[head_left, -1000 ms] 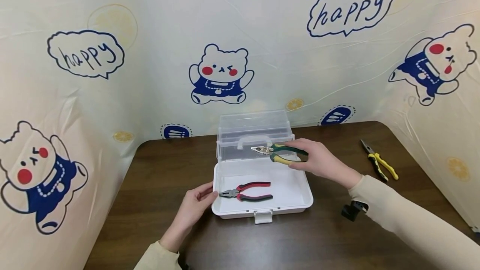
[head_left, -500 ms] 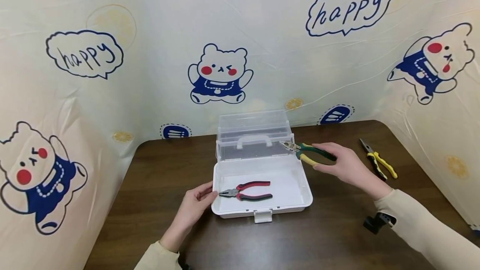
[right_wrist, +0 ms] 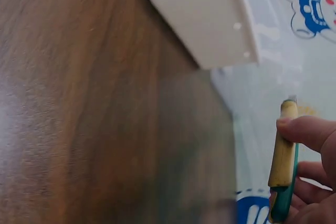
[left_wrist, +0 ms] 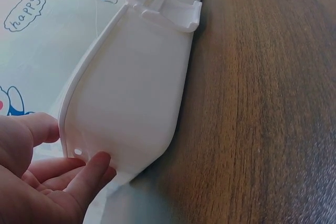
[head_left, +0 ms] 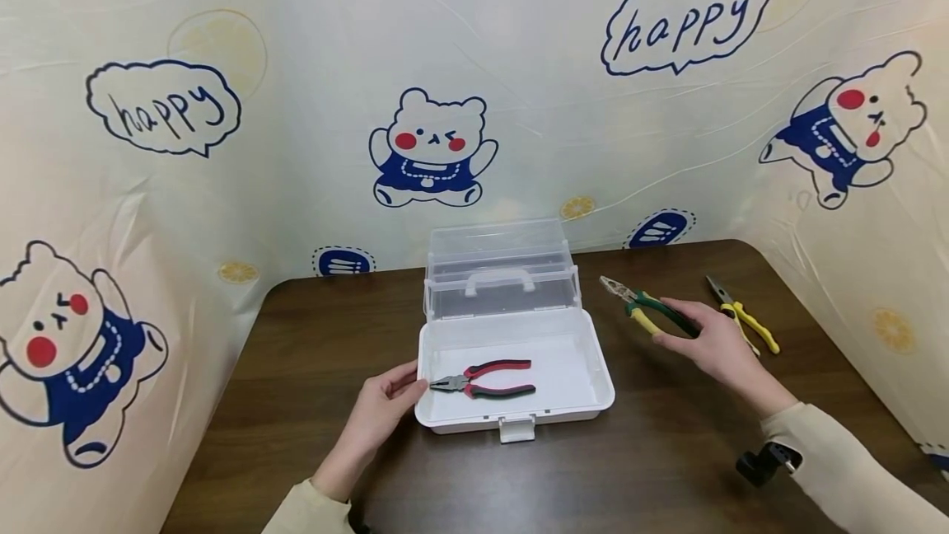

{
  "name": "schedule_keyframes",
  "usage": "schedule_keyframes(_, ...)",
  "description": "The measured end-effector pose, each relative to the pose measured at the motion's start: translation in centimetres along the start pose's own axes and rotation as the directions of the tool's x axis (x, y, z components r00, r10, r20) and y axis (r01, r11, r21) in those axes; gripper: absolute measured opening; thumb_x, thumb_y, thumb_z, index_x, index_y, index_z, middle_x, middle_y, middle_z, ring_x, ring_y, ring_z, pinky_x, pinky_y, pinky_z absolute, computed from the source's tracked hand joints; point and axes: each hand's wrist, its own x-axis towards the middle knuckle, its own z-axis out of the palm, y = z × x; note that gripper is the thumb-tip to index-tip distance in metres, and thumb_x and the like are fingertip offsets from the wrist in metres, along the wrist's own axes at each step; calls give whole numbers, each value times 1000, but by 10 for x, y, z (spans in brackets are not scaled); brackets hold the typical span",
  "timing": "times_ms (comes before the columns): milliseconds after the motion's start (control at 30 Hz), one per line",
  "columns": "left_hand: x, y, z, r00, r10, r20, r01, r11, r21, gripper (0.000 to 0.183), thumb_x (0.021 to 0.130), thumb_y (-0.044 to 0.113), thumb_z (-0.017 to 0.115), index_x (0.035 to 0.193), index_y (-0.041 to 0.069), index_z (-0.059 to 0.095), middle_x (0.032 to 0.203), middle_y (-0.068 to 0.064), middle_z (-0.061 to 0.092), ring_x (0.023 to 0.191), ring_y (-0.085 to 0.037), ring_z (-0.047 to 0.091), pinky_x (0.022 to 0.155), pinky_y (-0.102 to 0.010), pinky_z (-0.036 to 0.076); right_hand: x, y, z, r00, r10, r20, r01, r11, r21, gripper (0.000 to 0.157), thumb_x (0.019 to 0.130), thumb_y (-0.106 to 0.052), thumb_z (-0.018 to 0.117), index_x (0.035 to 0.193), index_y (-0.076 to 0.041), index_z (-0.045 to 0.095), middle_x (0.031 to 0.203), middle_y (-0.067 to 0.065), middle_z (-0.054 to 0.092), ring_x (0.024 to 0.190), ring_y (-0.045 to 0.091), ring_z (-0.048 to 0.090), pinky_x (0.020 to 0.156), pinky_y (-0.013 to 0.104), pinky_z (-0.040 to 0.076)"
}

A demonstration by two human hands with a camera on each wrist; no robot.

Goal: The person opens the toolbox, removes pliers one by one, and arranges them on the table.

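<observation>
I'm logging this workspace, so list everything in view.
Wood-grain table: one, brown, foreground
Open rectangular plastic toolbox: one, white-and-clear, on table
Red-handled metal pliers: one, red-black, in toolbox
Green-handled metal pliers: one, green-yellow, right of toolbox
Long-nosed metal pliers: one, yellow-black, table's right side
Cartoon-printed sheeting: count unclear, pale, behind table
Wrist device: one clear, black, right wrist
Left grip: one, cream-sleeved, toolbox's left edge
Right grip: one, cream-sleeved, on green-handled pliers
</observation>
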Motion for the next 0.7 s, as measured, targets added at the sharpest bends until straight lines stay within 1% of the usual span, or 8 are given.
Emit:
schedule_keyframes(133, 0, 0, 0, 1000, 5, -1, -5, 1000, 3, 41, 99, 6, 71, 136, -9, 63, 128, -27, 69, 115, -32, 70, 90, -29, 59, 2, 13, 5, 997, 81, -1, -81, 996, 23, 68, 94, -36, 78, 145, 3, 56, 140, 33, 58, 118, 47, 58, 94, 64, 48)
schedule_keyframes(300, -1, -1, 0, 1000, 4, 0, -4, 1000, 4, 41, 98, 6, 71, 136, -8, 64, 128, -26, 69, 115, -32, 70, 90, -28, 59, 4, 30, 9, 985, 174, -3, -174, 984, 29, 74, 97, -43, 74, 147, 7, 51, 140, 37, 55, 117, 51, 57, 93, 66, 48)
schedule_keyframes(400, 0, -2, 1, 1000, 8, -1, -8, 1000, 8, 40, 98, 5, 71, 135, -8, 64, 127, -26, 69, 114, -32, 70, 90, -29, 59, 5, 39, 12, 980, 197, -29, -197, 980, 14, 75, 97, -42, 73, 147, 9, 50, 140, 38, 54, 117, 53, 56, 93, 66, 47)
schedule_keyframes(533, 0, -3, 1, 1000, 1, -6, -1, 1000, 18, 40, 98, 5, 71, 135, -7, 65, 127, -25, 70, 114, -31, 70, 91, -30, 59, 8, 48, 17, 971, 227, -71, -227, 974, 4, 73, 96, -38, 75, 144, 11, 51, 139, 39, 55, 116, 54, 55, 92, 65, 46)
schedule_keyframes(700, -1, 0, 0, 1000, 1, -5, -1, 1000, 18, 40, 98, 6, 71, 136, -8, 64, 127, -25, 70, 114, -31, 70, 91, -31, 59, 13, 57, 21, 959, 268, -93, -270, 963, -11, 70, 95, -32, 76, 142, 14, 51, 140, 41, 52, 121, 58, 51, 97, 68, 43)
